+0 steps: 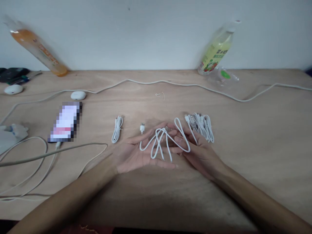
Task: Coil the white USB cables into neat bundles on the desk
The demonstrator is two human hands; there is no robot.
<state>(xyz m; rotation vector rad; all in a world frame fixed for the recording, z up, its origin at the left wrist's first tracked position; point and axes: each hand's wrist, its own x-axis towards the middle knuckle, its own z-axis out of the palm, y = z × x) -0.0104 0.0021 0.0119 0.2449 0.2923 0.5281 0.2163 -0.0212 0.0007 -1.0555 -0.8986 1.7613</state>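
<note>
A loosely looped white USB cable (pixel 158 143) is held between my two hands over the table. My left hand (pixel 138 152) is palm up with its fingers stretched out, and the cable lies across its palm and fingers. The cable's USB plug (pixel 142 127) sticks up past the left thumb. My right hand (pixel 197 152) has the thumb and fingers closed on the loops at the right side. Left of my hands rests a coiled white cable (pixel 117 129). Just beyond my right hand is a pile of coiled white cables (pixel 202 125).
A phone (pixel 64 122), partly pixelated, has a charging cord (pixel 52 159) plugged in. White earbud cases (pixel 78 95) lie behind it. A long white cord (pixel 161 81) crosses the table's back. Orange (pixel 39 52) and yellow-green (pixel 216 52) drink bottles stand by the wall. Small wire ties (pixel 159 95) lie mid-table.
</note>
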